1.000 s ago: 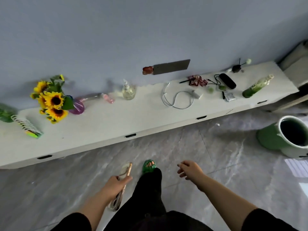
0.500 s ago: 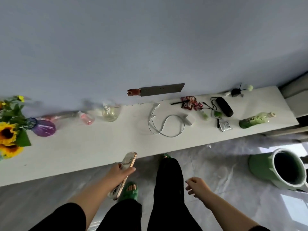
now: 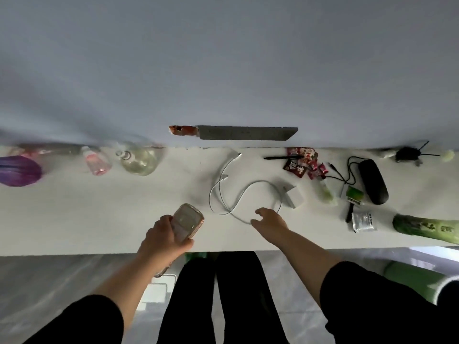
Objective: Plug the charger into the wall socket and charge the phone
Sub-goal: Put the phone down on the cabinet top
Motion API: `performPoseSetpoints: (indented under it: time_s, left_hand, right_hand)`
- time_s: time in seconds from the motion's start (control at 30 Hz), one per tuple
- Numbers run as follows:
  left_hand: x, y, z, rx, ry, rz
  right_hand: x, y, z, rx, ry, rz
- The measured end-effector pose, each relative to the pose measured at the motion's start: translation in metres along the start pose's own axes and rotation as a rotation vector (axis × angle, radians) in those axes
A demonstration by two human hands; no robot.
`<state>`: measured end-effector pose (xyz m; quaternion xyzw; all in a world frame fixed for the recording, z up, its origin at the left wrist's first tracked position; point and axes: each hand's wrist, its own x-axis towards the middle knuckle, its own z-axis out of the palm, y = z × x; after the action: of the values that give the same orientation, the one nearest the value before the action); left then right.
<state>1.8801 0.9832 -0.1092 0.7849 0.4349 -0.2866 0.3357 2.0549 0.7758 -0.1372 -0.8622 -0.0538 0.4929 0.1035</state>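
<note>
Phone (image 3: 186, 223) is gripped in left hand (image 3: 164, 238) over the counter (image 3: 99, 214) front edge. Right hand (image 3: 269, 219), fingers spread, is held above the cable (image 3: 248, 194) loop; charger (image 3: 293, 196) lies mid-counter, untouched. Nothing plugged yet (no socket seen); all steps remain.
</note>
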Motion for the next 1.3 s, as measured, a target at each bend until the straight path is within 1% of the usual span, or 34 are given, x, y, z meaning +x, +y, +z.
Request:
performPoseSetpoints:
  time_s: [0.1,0.23,0.37,0.43,0.53,0.73,0.83,1.1,1.17,1.3]
  left_hand:
    - [0.029,-0.001,0.013,0.127,0.024,0.04]
    - [0.079,-0.006,0.03,0.317,0.042,0.18]
    - [0.124,-0.015,0.04,0.488,0.106,0.315]
    - [0.142,-0.017,0.038,0.547,0.126,0.386]
    - [0.16,-0.022,0.035,0.608,0.173,0.493]
    - [0.172,-0.027,0.033,0.705,0.222,0.618]
    - [0.172,-0.03,0.038,0.713,0.268,0.636]
    - [0.177,-0.041,0.048,0.695,0.345,0.655]
    - [0.176,-0.041,0.05,0.695,0.329,0.646]
    - [0.159,-0.032,0.056,0.656,0.263,0.561]
  right_hand:
    - [0.044,-0.004,0.014,-0.19,-0.014,-0.041]
    - [0.082,0.008,0.04,-0.276,-0.001,-0.006]
    - [0.102,0.013,0.064,-0.372,-0.107,0.031]
    - [0.108,0.014,0.071,-0.394,-0.119,0.061]
    - [0.112,0.011,0.08,-0.393,-0.088,0.096]
    - [0.111,0.003,0.076,-0.411,-0.123,0.158]
    - [0.109,0.0,0.075,-0.403,-0.139,0.156]
    - [0.113,0.004,0.079,-0.409,-0.116,0.143]
    - [0.111,0.004,0.08,-0.401,-0.106,0.14]
    - [0.11,0.004,0.08,-0.37,-0.082,0.131]
